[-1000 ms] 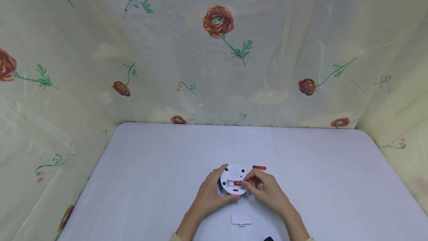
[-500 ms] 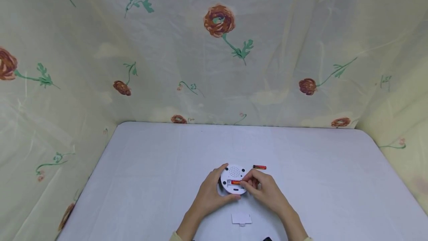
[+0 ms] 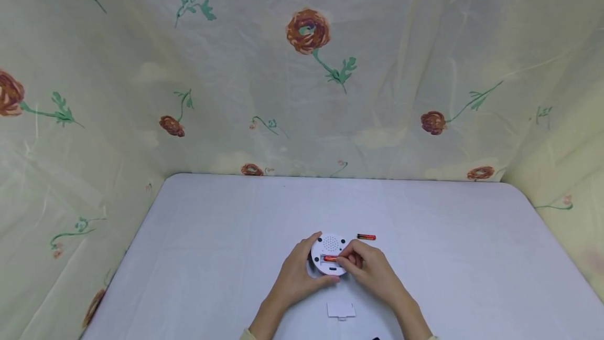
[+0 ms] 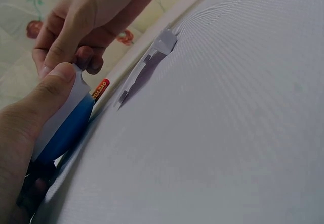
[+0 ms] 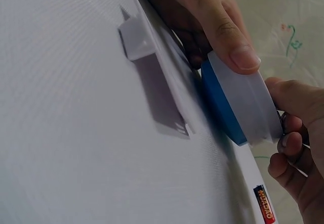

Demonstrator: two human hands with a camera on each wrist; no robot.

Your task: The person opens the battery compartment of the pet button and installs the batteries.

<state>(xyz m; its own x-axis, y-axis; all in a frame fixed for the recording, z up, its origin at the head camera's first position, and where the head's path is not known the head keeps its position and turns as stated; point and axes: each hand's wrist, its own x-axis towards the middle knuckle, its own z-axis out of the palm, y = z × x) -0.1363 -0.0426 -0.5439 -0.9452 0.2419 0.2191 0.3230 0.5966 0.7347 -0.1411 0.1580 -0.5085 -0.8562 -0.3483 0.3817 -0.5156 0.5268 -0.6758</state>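
At the far left, a pale cloth [image 3: 75,172] printed with flowers hangs beside the white worktop [image 3: 217,245], and it runs on behind the far edge. Moving right, the person's left hand [image 3: 293,273] has a closed grip on a round white device [image 3: 330,244], the thumb on the near rim and the fingers round the left and far side. The device sits in the near middle of the worktop, its perforated back facing up; both wrist views show blue on its lower part. A red battery [image 3: 330,258] lies lengthwise at the open slot in that back; whether it is fully seated cannot be told. Nearer the person, apart from the device, a flat white cover [image 3: 341,309] with a small tab on its near edge lies on the worktop. Beyond the device and slightly right, a second battery [image 3: 366,236], black at its left end, lies loose. The right hand [image 3: 375,272] comes in from the near right, its grip a pinch of thumb and forefinger at the right end of the red battery.
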